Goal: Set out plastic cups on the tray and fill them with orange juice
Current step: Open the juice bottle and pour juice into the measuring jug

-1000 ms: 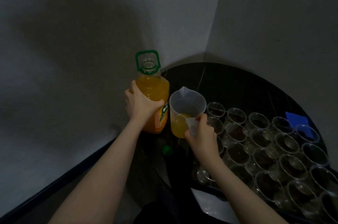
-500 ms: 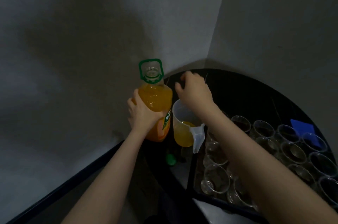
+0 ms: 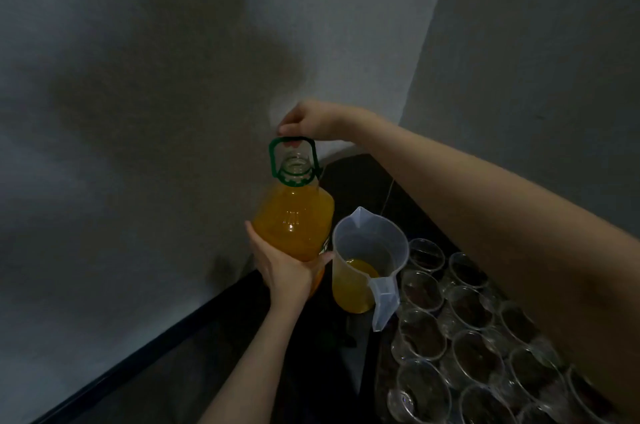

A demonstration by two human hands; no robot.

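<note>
Orange juice bottle (image 3: 294, 219), uncapped, stands at the dark desk (image 3: 367, 181) corner. Left hand (image 3: 284, 268) wraps its lower body; right hand (image 3: 308, 122) pinches its green carry handle (image 3: 292, 141). Beside it sits a clear jug (image 3: 367, 257), partly filled. Empty plastic cups (image 3: 460, 337) crowd the tray (image 3: 369, 371) at right.

Jug (image 3: 367, 261) sits on the desk (image 3: 363, 181); bottle (image 3: 294, 219) just left of the jug, cups (image 3: 464, 326) crowded right of the jug, on the tray (image 3: 372, 375), juice inside the jug.
</note>
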